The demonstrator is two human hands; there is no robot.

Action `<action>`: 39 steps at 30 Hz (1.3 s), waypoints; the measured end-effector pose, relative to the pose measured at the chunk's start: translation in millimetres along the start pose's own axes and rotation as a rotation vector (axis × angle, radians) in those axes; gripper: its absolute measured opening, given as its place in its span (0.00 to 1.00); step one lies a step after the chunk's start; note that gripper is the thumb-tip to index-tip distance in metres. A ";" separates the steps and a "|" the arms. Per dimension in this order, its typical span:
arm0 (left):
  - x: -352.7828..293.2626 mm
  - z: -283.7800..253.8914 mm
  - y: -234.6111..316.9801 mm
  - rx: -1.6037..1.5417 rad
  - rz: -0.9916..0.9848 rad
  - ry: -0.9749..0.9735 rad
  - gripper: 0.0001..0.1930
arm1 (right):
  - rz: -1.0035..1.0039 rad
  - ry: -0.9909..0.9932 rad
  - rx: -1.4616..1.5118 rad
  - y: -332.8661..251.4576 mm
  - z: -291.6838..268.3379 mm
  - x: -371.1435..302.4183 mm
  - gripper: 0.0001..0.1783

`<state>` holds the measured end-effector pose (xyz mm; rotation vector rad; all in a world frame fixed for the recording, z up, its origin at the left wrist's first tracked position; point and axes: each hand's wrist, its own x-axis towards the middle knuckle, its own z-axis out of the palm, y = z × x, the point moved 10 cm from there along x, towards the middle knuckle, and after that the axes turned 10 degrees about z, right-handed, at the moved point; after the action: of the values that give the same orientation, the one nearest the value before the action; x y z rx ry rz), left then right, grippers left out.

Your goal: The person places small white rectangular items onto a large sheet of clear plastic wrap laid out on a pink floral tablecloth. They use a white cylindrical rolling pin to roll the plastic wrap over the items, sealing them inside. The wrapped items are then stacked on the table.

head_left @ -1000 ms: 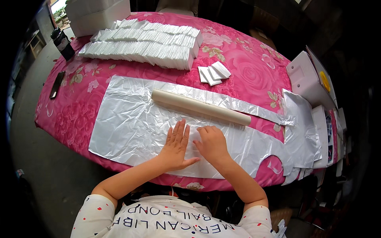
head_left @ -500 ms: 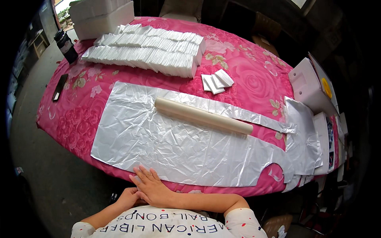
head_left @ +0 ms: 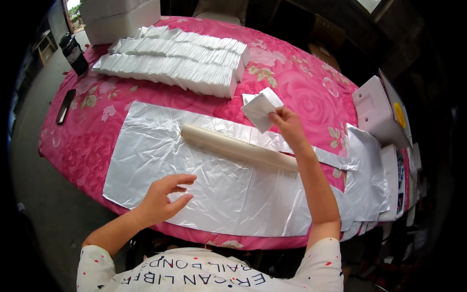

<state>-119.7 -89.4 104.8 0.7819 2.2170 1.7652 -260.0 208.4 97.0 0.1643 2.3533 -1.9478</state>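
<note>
My right hand (head_left: 290, 129) pinches a flat white folded packet (head_left: 261, 111) by its right side, lifted past the far edge of the silvery plastic sheet (head_left: 146, 155). White corners showing behind the packet may be other packets; I cannot tell whether they are held or lie on the table. A beige tube (head_left: 233, 147) rests slantwise on the sheet. My left hand (head_left: 165, 195) hovers over the sheet's near part, fingers curved and thumb apart, with nothing in it.
Several rows of white folded packets (head_left: 170, 61) stand at the far left of the pink flowered tablecloth (head_left: 78, 151). Around them are white foam boxes (head_left: 121, 22), a black bottle (head_left: 74, 54) and a phone (head_left: 65, 107). Another foam box (head_left: 377, 109) stands right, beside crumpled silvery sheeting (head_left: 367, 175).
Both hands have left the near table edge and parted. My right hand has reached forward and taken hold of a packet; my left has moved over the sheet.
</note>
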 end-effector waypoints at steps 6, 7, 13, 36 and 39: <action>120.5 47.4 -35.3 -0.128 -0.021 -0.071 0.21 | 0.141 0.167 -0.394 31.7 -76.2 97.9 0.15; 134.4 51.3 -39.0 -0.077 -0.010 -0.075 0.21 | 0.180 0.153 -0.501 31.2 -67.0 105.5 0.16; 192.5 73.8 -59.7 0.003 -0.035 -0.089 0.28 | 0.285 0.006 -0.760 69.1 -79.5 155.2 0.19; 224.2 77.2 -96.9 -0.300 -0.401 -0.081 0.34 | 0.586 -0.131 -0.625 65.6 -36.5 110.4 0.22; 235.2 79.0 -87.2 -0.210 -0.303 -0.080 0.30 | 0.406 -0.026 -0.407 46.3 -23.3 88.1 0.18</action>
<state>-304.4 86.1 39.8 0.4368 1.9380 1.7441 -341.0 242.5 44.7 0.5313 2.4014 -1.2617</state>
